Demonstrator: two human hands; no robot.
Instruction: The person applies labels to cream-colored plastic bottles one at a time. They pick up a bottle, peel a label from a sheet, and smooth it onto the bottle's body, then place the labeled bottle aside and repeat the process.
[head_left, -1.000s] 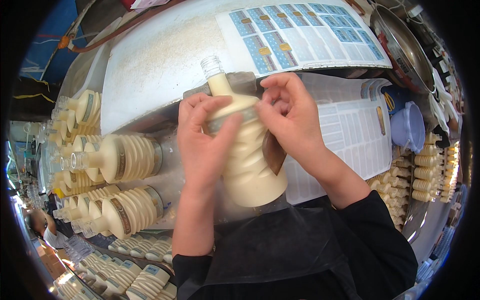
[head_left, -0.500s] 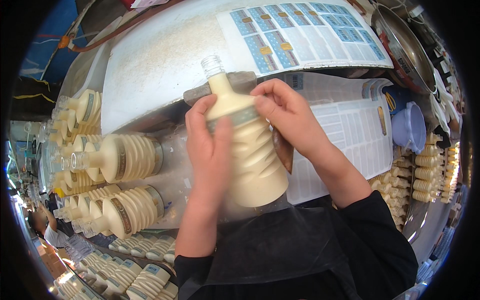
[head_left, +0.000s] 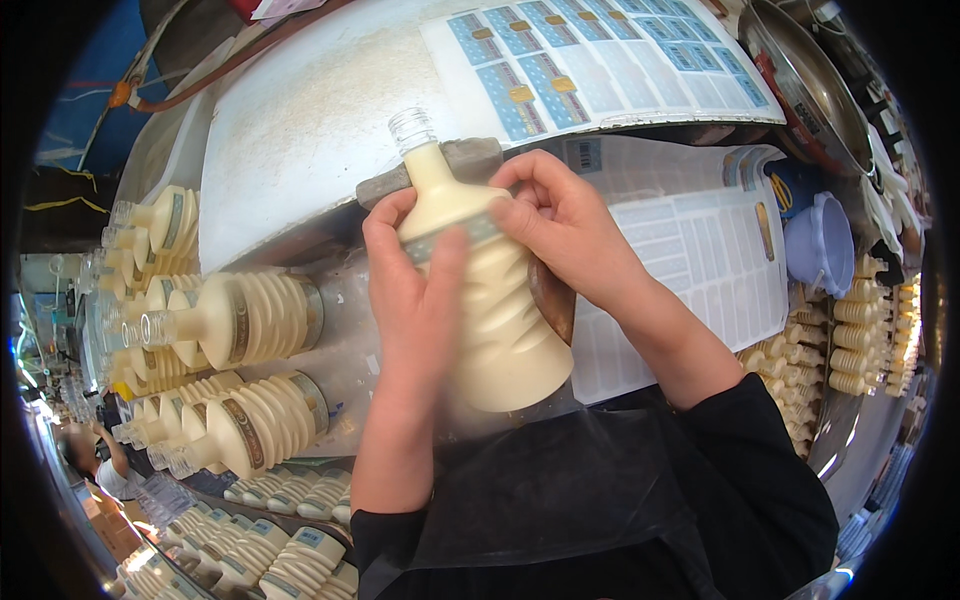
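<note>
A cream bottle [head_left: 505, 345] with slanting ribs lies tilted in front of me, its clear threaded neck pointing away. Across its shoulder runs a grey-green label strip [head_left: 478, 229]. My left hand [head_left: 408, 255] is closed around the bottle's left side; its thumb, smeared by motion, presses on the strip. At the strip's right end, my right hand [head_left: 550, 215] has its thumb on the front and its curled fingers at the bottle's edge. A stone-like grey block [head_left: 472, 158] sits behind the neck. Beside the ribs is a brown pointed piece [head_left: 553, 305], partly hidden by the bottle.
Several labelled cream bottles [head_left: 262, 318] lie at left, and more bottles [head_left: 300, 565] fill the lower left. Blue label sheets [head_left: 525, 100] lie on the white board [head_left: 320, 110]; another label sheet [head_left: 680, 250] is at right. Beyond it are a lavender bucket [head_left: 822, 245] and a metal pan [head_left: 805, 75].
The bottle's neck and both hands have shifted slightly left in the picture, along with the board and sheets. Both hands keep the same hold on the bottle.
</note>
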